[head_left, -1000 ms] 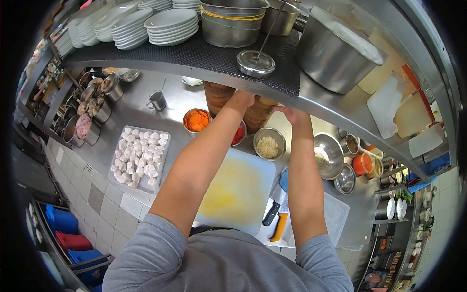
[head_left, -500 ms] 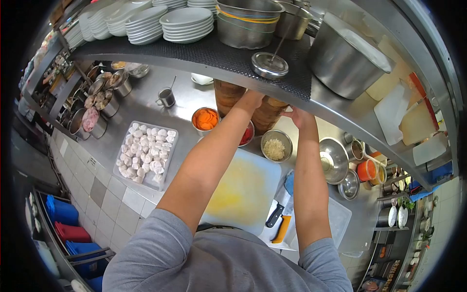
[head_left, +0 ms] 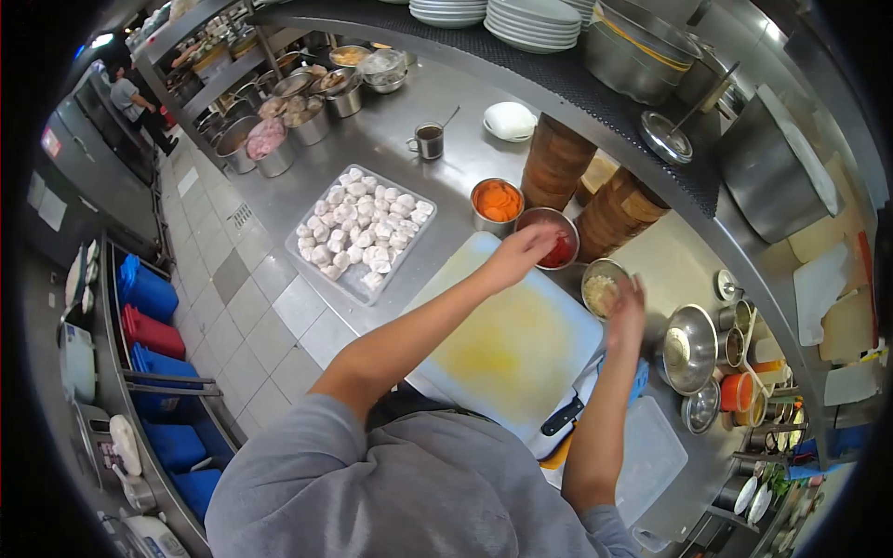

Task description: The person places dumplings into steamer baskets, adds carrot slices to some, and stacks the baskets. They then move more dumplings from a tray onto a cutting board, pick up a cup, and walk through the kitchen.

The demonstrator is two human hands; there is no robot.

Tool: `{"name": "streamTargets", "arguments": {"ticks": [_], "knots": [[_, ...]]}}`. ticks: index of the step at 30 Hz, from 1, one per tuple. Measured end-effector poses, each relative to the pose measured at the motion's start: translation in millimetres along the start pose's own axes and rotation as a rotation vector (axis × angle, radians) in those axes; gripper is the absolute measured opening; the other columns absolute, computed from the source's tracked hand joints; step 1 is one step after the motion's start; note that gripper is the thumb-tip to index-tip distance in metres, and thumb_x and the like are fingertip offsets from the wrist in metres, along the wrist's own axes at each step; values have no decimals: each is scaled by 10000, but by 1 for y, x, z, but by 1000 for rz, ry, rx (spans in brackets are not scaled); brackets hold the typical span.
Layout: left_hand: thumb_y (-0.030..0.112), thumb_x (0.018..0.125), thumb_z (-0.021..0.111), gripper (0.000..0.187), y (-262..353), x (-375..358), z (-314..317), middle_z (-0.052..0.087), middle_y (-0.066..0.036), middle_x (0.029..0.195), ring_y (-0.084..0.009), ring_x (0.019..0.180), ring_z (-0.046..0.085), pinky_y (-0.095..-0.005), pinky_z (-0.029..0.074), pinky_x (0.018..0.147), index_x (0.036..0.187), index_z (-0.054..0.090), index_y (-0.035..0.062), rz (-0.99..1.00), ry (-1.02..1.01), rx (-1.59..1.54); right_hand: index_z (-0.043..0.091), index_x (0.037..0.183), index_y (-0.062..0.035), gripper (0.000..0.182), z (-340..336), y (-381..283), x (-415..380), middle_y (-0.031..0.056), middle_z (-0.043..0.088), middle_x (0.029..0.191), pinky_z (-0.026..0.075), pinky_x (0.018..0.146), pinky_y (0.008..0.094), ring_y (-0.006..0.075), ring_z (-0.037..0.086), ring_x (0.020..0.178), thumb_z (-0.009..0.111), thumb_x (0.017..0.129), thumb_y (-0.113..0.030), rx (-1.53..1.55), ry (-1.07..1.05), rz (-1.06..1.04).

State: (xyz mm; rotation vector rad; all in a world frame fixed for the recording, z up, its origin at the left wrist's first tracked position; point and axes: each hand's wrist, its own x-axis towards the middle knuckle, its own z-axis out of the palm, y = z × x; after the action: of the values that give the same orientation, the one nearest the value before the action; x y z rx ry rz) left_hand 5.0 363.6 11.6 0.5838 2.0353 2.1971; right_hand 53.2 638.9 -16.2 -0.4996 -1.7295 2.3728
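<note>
Bright overhead light, steel glare — fisheye-warped, dark edges

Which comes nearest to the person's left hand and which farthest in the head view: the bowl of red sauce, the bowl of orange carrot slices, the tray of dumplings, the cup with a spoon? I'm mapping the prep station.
From the left hand:
1. Bowl of red sauce, right at the fingertips.
2. Bowl of orange carrot slices, just behind the hand.
3. Tray of dumplings, off to the hand's left.
4. Cup with a spoon, farthest back on the counter.

R hand (head_left: 627, 312) covers part of the minced-stuff bowl (head_left: 600, 286), L hand (head_left: 521, 253) blurred over red bowl (head_left: 554, 244) rim, knife (head_left: 579, 405) blade mostly behind R forearm, bamboo stacks (head_left: 616, 212) tops hidden by shelf (head_left: 558, 79)
</note>
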Motion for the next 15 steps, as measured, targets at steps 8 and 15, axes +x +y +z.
{"name": "streamTargets", "arguments": {"ticks": [8,15], "knots": [[-13,924,439,326,-28,-264,-98,695,-25,1067,-103,878,617,-255,506,779,1162,656,37,-425,349,100,625,802,-67,127,97,-49,-175,96,629,823,513,704,383,292,636,777,568,784,46,-881,-939,-429],[-45,930,411,294,4,-320,-120,687,-29,990,-91,774,604,-225,471,631,1049,665,44,-383,495,223,655,950,-176,183,205,-224,-330,33,605,773,476,678,344,203,549,770,536,861,-283,-911,-644,-1082]]}}
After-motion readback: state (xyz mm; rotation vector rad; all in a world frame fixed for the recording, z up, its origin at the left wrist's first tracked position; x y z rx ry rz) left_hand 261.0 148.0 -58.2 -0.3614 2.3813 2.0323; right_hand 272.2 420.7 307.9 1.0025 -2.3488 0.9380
